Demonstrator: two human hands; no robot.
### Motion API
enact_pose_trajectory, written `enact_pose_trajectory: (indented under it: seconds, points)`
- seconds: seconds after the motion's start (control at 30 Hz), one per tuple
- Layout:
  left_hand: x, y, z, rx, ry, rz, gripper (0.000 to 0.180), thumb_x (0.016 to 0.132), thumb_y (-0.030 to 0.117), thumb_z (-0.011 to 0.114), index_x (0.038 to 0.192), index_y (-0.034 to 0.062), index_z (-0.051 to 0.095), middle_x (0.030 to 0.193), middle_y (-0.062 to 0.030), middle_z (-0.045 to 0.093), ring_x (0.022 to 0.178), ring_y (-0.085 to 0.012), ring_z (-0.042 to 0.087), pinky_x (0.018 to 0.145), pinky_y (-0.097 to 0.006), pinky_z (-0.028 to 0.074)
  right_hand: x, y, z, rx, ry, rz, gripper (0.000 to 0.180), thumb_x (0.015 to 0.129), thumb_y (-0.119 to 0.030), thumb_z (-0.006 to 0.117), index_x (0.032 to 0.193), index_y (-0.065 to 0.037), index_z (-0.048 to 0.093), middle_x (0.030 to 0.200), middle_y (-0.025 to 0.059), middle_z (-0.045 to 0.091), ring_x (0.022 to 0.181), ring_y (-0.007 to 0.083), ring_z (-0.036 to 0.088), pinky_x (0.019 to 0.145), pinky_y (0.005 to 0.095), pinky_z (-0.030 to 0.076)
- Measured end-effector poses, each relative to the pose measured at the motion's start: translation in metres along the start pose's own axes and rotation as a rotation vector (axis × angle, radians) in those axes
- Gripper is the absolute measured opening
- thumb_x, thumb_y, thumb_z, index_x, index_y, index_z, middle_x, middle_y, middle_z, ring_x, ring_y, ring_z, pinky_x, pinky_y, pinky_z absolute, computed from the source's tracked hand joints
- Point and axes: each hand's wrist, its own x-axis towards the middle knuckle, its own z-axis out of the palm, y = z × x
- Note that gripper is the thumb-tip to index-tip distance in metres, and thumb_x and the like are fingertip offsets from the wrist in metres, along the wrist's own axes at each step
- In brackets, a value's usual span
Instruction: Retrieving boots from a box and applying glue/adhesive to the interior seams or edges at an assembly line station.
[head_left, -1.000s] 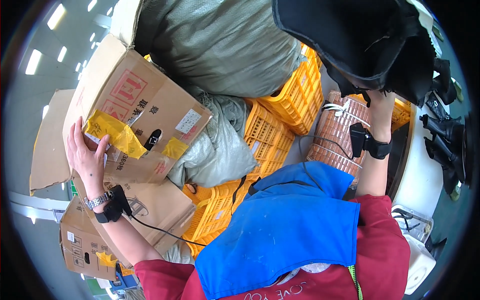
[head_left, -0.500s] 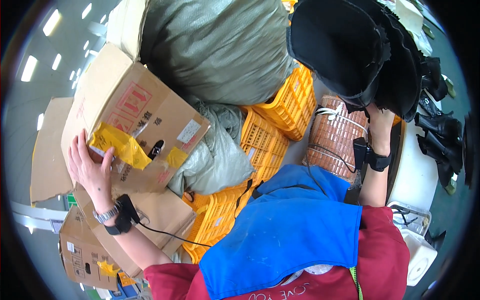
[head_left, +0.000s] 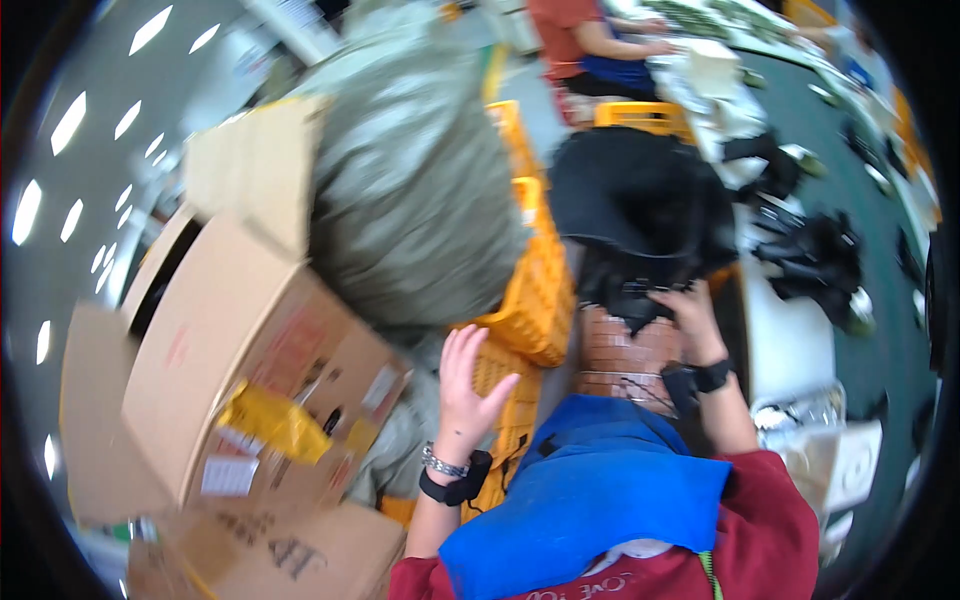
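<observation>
My left hand [head_left: 466,392] is raised with its fingers spread and nothing in it, over the yellow crates [head_left: 541,300]. Dark, wide-mouthed boot uppers [head_left: 645,195] are gripped at their lower end by my right hand [head_left: 692,312], fingers bent round a strap-like part; motion blurs the details. Below them, a brown woven seat [head_left: 615,352] is partly covered by the uppers and my blue apron [head_left: 600,500]. A large cardboard box [head_left: 215,330] with yellow tape stands to the left, apart from my left hand.
A bulky grey-green sack [head_left: 420,180] rises behind the crates. Another carton [head_left: 290,550] sits below the tall box. On the right, a white bench [head_left: 795,345] borders a green surface with black boots [head_left: 815,255]. A co-worker in orange [head_left: 575,40] is at the far side.
My left hand has left the carton and moved right, fingers apart. My right hand has lowered the black boot uppers leftward and down. The view has tilted up, showing a co-worker.
</observation>
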Motion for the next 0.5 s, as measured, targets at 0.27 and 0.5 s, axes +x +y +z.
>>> enact_pose_trajectory:
  seconds: [0.27,0.5]
  points:
    - [0.048,-0.019,0.102,-1.071,-0.329,-0.348,0.057,0.088,0.011,0.058,0.137,0.0031,0.032,0.134,-0.0168,0.041,0.128,-0.0246,0.037,0.106,-0.035,0.028,-0.042,-0.007,-0.010,0.318,0.067,0.064,0.043,0.076,-0.010,0.065,0.117,-0.001,0.055,0.109,0.0050,0.061,0.098,0.0151,0.058,0.088,0.0295,0.046]
    - [0.049,0.009,0.160,-1.055,-0.633,-0.361,0.044,0.089,0.009,0.057,0.129,-0.0019,0.042,0.126,-0.0135,0.049,0.118,-0.0215,0.046,0.102,-0.032,0.035,-0.095,-0.016,-0.089,0.505,0.450,-0.117,0.036,0.080,-0.009,0.063,0.114,-0.003,0.057,0.109,0.0058,0.063,0.097,0.0168,0.061,0.089,0.0311,0.048]
